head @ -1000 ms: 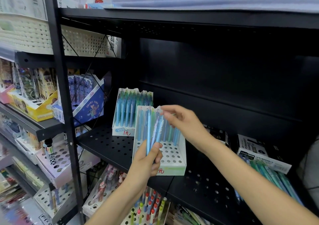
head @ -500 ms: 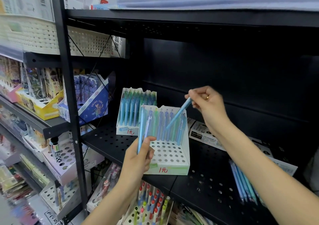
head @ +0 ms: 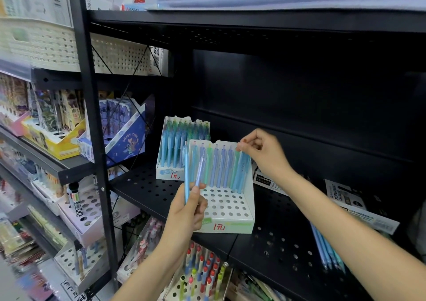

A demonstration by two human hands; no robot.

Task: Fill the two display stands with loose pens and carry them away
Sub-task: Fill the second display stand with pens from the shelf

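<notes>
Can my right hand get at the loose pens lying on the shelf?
Probably yes: the loose pens lie uncovered on the shelf under the right forearm, but the right hand seems busy at the front stand.

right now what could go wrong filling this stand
1. The left hand grips two loose pens low down, so one could slip.
2. The right hand is seating a pen at the back row's right end; pushing there may tip the light front stand.
3. Spare pens lie near the shelf edge and might roll off.
</notes>
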